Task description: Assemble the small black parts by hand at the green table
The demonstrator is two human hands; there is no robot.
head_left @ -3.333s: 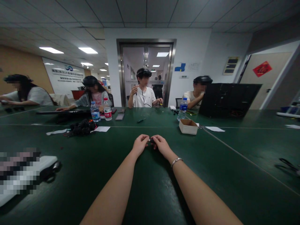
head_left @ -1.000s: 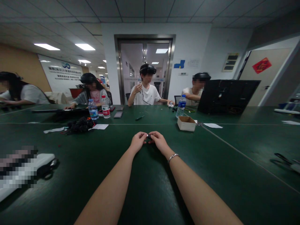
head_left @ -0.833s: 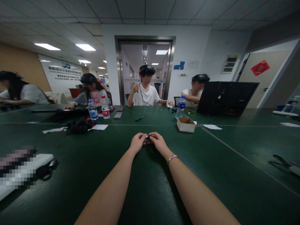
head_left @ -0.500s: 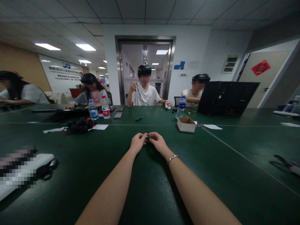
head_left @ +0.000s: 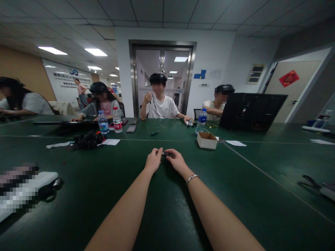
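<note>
In front of me, both my hands meet over the green table (head_left: 110,181). A small dark, slim object (head_left: 165,154) with a shiny part spans the gap between them; its kind is too small to make out. My left hand (head_left: 153,160) pinches its left end between thumb and fingers. Around its right end are the fingers of my right hand (head_left: 177,160), which has a silver bracelet (head_left: 192,179) at the wrist. The fingers cover much of the object.
An open white box (head_left: 207,142) stands ahead to the right, near a blue-capped bottle (head_left: 201,120). Two bottles (head_left: 117,122), a black cable bundle (head_left: 87,141) and paper lie ahead left. A black monitor (head_left: 252,111) stands far right. Several people sit around the table.
My hands have drawn slightly apart, so more of the dark object shows between them. Across the table, a person's head has turned a little to the left.
</note>
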